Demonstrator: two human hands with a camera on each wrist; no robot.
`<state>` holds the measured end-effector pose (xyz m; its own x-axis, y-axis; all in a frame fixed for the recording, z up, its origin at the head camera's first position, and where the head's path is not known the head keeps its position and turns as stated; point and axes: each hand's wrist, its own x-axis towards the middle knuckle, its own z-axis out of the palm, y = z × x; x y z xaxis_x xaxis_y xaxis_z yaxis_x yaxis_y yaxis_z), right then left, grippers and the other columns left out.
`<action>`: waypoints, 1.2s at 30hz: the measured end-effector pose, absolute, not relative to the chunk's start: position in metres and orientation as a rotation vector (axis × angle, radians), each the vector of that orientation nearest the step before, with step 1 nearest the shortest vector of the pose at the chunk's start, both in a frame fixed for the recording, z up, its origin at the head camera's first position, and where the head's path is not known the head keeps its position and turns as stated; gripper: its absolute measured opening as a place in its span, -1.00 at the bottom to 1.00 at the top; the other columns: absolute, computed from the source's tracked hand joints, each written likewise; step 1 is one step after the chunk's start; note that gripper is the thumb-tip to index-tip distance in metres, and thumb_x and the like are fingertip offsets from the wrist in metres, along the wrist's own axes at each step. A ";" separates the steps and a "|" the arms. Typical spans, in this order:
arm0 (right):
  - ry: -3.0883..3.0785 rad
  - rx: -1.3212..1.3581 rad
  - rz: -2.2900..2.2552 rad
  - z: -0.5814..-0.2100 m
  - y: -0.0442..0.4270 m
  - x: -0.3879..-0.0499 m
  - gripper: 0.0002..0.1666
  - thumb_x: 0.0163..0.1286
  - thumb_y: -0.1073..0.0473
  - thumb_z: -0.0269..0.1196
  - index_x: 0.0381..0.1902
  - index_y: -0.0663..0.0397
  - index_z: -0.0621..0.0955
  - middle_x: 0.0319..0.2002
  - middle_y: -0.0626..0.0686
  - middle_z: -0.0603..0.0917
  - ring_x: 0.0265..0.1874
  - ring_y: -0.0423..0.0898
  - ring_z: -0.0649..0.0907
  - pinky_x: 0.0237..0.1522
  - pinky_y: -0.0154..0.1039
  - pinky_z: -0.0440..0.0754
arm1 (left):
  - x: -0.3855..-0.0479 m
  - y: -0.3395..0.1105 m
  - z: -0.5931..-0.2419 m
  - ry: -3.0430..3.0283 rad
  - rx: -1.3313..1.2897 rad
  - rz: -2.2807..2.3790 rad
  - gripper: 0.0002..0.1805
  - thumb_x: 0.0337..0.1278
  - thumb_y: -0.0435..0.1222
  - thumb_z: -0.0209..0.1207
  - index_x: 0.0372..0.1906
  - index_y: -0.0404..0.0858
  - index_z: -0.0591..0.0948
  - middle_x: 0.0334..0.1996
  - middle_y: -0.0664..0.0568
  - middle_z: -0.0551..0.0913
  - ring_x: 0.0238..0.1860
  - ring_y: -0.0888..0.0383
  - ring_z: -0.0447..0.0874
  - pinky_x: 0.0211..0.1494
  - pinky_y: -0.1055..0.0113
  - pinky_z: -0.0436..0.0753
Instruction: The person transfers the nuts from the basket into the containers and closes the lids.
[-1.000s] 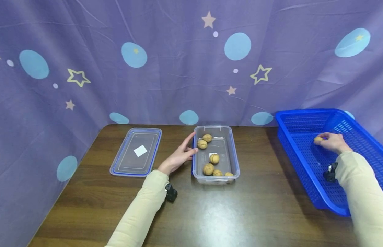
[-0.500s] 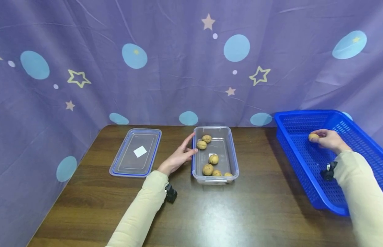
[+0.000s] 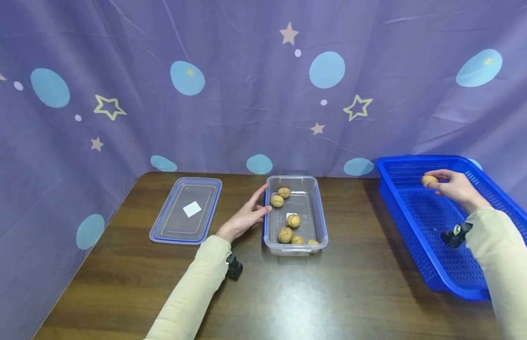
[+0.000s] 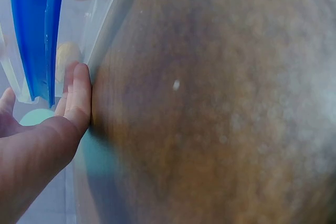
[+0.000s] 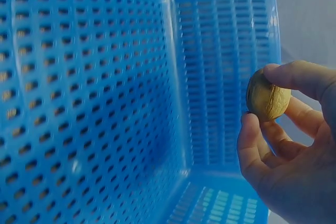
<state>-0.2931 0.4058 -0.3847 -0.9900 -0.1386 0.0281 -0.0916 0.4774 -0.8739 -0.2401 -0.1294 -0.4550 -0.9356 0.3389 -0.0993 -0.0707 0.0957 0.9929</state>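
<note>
My right hand (image 3: 458,190) pinches a walnut (image 3: 429,181) between thumb and fingertips, raised over the far part of the blue basket (image 3: 410,241). Close up in the right wrist view, the walnut (image 5: 269,95) shows its seam, with the basket's slotted wall behind. My left hand (image 3: 243,219) lies with extended fingers against the left side of a clear plastic container (image 3: 305,203), the thumb at its rim. Several walnuts (image 3: 293,220) lie inside that container. In the left wrist view, the left hand's fingers (image 4: 80,95) touch the container's side beside a blue locking flap (image 4: 34,35).
A clear lid (image 3: 170,225) with a blue edge and a white label lies flat on the wooden table (image 3: 352,283), left of the container. A purple patterned curtain (image 3: 229,132) hangs behind the table. Bare tabletop separates the container and the basket.
My right hand has lifted the walnut from low in the basket, moving up and slightly left. My left hand stays at the container, and the walnuts inside keep their places.
</note>
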 end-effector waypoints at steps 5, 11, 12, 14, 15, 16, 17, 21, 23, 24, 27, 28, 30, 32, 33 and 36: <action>2.683 -0.217 -1.534 -0.378 0.390 -0.292 -0.65 0.33 0.32 0.24 -0.20 -0.39 0.59 -0.35 -0.39 0.58 -0.37 -0.45 0.55 -0.37 -0.48 0.60 | -0.239 -0.130 -0.455 2.061 0.236 1.910 -0.19 0.35 -0.38 0.06 0.55 0.12 -0.02 -0.04 -0.43 0.46 0.03 -0.16 0.51 0.12 0.09 0.58; 2.699 -0.261 -1.535 -0.367 0.373 -0.295 -0.72 0.33 0.30 0.26 -0.09 -0.19 0.58 -0.32 -0.40 0.59 -0.33 -0.45 0.55 -0.32 -0.49 0.60 | -0.237 -0.130 -0.454 2.052 0.208 1.925 -0.19 0.35 -0.39 0.05 0.55 0.12 -0.02 -0.06 -0.40 0.48 0.00 -0.13 0.53 0.14 0.05 0.57; 2.697 -0.268 -1.545 -0.366 0.372 -0.295 -0.71 0.32 0.31 0.26 -0.09 -0.19 0.58 -0.32 -0.40 0.60 -0.33 -0.45 0.55 -0.32 -0.49 0.60 | -0.237 -0.130 -0.453 2.053 0.210 1.925 -0.19 0.35 -0.39 0.05 0.55 0.12 -0.02 -0.06 -0.40 0.48 0.00 -0.13 0.53 0.14 0.06 0.57; 2.692 -0.281 -1.569 -0.364 0.369 -0.294 -0.70 0.32 0.32 0.26 -0.11 -0.21 0.60 -0.33 -0.38 0.61 -0.33 -0.44 0.56 -0.33 -0.49 0.60 | -0.237 -0.130 -0.453 2.051 0.220 1.926 -0.19 0.35 -0.38 0.05 0.55 0.11 -0.03 -0.06 -0.40 0.48 0.00 -0.13 0.53 0.14 0.05 0.57; 2.686 -0.287 -1.580 -0.363 0.368 -0.294 -0.69 0.32 0.33 0.25 -0.12 -0.24 0.60 -0.33 -0.38 0.61 -0.33 -0.44 0.56 -0.33 -0.50 0.60 | -0.237 -0.130 -0.453 2.054 0.226 1.925 -0.19 0.35 -0.38 0.05 0.55 0.10 -0.03 -0.06 -0.40 0.48 0.00 -0.13 0.53 0.13 0.05 0.57; 2.680 -0.294 -1.596 -0.362 0.366 -0.293 -0.68 0.32 0.33 0.25 -0.13 -0.26 0.60 -0.33 -0.38 0.62 -0.34 -0.44 0.56 -0.33 -0.50 0.60 | -0.237 -0.130 -0.452 2.050 0.226 1.925 -0.19 0.35 -0.38 0.05 0.55 0.10 -0.03 -0.06 -0.41 0.48 0.00 -0.14 0.53 0.13 0.06 0.57; 2.678 -0.305 -1.612 -0.361 0.365 -0.293 -0.67 0.31 0.34 0.25 -0.13 -0.26 0.61 -0.34 -0.37 0.62 -0.34 -0.43 0.56 -0.34 -0.51 0.60 | -0.237 -0.130 -0.452 2.051 0.233 1.922 -0.19 0.35 -0.38 0.05 0.55 0.09 -0.03 -0.06 -0.41 0.48 0.01 -0.15 0.53 0.13 0.05 0.57; 2.654 -0.347 -1.682 -0.356 0.361 -0.289 -0.61 0.31 0.37 0.24 -0.15 -0.33 0.63 -0.33 -0.36 0.65 -0.35 -0.42 0.57 -0.36 -0.53 0.58 | -0.239 -0.130 -0.451 2.052 0.248 1.912 -0.20 0.36 -0.38 0.04 0.55 0.08 -0.03 -0.05 -0.43 0.48 0.03 -0.18 0.51 0.14 0.05 0.56; 2.654 -0.364 -1.700 -0.352 0.357 -0.288 -0.59 0.30 0.38 0.24 -0.15 -0.36 0.64 -0.34 -0.36 0.65 -0.36 -0.41 0.58 -0.37 -0.53 0.57 | -0.240 -0.130 -0.451 2.057 0.251 1.907 -0.20 0.36 -0.38 0.04 0.55 0.08 -0.03 -0.05 -0.44 0.48 0.03 -0.19 0.51 0.15 0.04 0.56; 2.653 -0.372 -1.705 -0.350 0.355 -0.287 -0.59 0.31 0.38 0.24 -0.15 -0.35 0.64 -0.33 -0.35 0.66 -0.37 -0.41 0.58 -0.37 -0.54 0.57 | -0.240 -0.130 -0.451 2.060 0.252 1.907 -0.20 0.36 -0.38 0.04 0.55 0.08 -0.03 -0.05 -0.44 0.48 0.03 -0.19 0.51 0.15 0.04 0.55; 2.653 -0.389 -1.710 -0.344 0.350 -0.286 -0.59 0.30 0.39 0.24 -0.14 -0.33 0.65 -0.34 -0.33 0.66 -0.37 -0.40 0.59 -0.37 -0.54 0.57 | -0.239 -0.130 -0.452 2.069 0.252 1.902 -0.19 0.35 -0.38 0.05 0.55 0.08 -0.04 -0.06 -0.43 0.49 0.01 -0.17 0.52 0.15 0.03 0.55; 2.653 -0.395 -1.712 -0.342 0.349 -0.285 -0.58 0.30 0.40 0.24 -0.13 -0.33 0.65 -0.34 -0.33 0.66 -0.37 -0.40 0.59 -0.37 -0.54 0.57 | -0.239 -0.130 -0.452 2.070 0.251 1.900 -0.19 0.35 -0.38 0.05 0.55 0.08 -0.04 -0.07 -0.42 0.49 0.01 -0.17 0.52 0.15 0.03 0.55; 2.640 -0.405 -1.723 -0.339 0.346 -0.285 -0.58 0.30 0.41 0.24 -0.11 -0.30 0.65 -0.32 -0.32 0.66 -0.36 -0.40 0.60 -0.36 -0.54 0.58 | -0.239 -0.130 -0.452 2.069 0.249 1.899 -0.19 0.35 -0.38 0.05 0.55 0.08 -0.04 -0.07 -0.42 0.49 0.01 -0.16 0.52 0.15 0.03 0.55; 2.640 -0.410 -1.721 -0.336 0.344 -0.283 -0.58 0.31 0.40 0.24 -0.10 -0.32 0.64 -0.32 -0.33 0.66 -0.36 -0.40 0.60 -0.36 -0.56 0.57 | -0.239 -0.129 -0.452 2.067 0.245 1.896 -0.19 0.35 -0.38 0.06 0.55 0.09 -0.04 -0.06 -0.42 0.49 0.01 -0.17 0.52 0.15 0.03 0.55; 2.645 -0.418 -1.719 -0.335 0.342 -0.282 -0.58 0.31 0.40 0.24 -0.10 -0.31 0.65 -0.31 -0.34 0.66 -0.35 -0.41 0.60 -0.35 -0.56 0.56 | -0.239 -0.129 -0.452 2.068 0.243 1.894 -0.19 0.35 -0.37 0.06 0.55 0.09 -0.04 -0.06 -0.42 0.49 0.02 -0.17 0.51 0.16 0.02 0.54; 2.656 -0.441 -1.711 -0.332 0.336 -0.279 -0.58 0.31 0.39 0.25 -0.09 -0.32 0.65 -0.30 -0.35 0.66 -0.33 -0.42 0.60 -0.34 -0.59 0.55 | -0.239 -0.129 -0.452 2.067 0.238 1.890 -0.18 0.35 -0.37 0.06 0.55 0.09 -0.05 -0.05 -0.44 0.48 0.03 -0.20 0.50 0.17 0.01 0.53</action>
